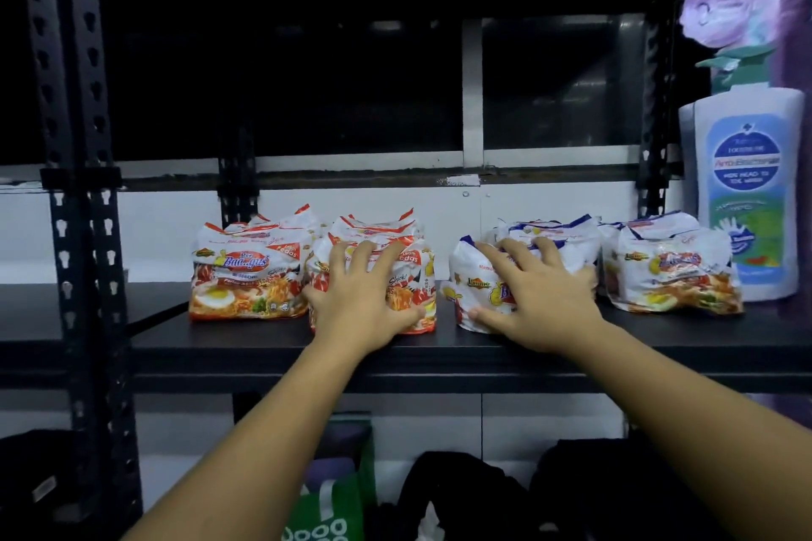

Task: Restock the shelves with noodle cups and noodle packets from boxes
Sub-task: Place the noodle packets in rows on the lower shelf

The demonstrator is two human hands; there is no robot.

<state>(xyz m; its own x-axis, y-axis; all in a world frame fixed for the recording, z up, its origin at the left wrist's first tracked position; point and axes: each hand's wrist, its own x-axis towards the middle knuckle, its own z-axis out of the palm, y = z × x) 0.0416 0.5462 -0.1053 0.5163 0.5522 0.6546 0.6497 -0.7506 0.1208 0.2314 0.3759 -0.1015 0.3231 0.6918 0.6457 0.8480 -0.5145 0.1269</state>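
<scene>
- Shelf (263, 347) edge lies nearest; both hands reach about equally far.
- Left hand (364, 299), fingers splayed wide, grips red pack (413, 281); right hand (540, 303) likewise grips blue pack (476, 283).
- Packs stand side by side, apart; probable push is straight back.

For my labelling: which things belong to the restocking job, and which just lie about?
Job: red-and-white plastic noodle packs; blue-and-white plastic noodle packs; black metal shelf; left hand; right hand.
Lying about: white plastic pump bottle; green bag below.
</scene>
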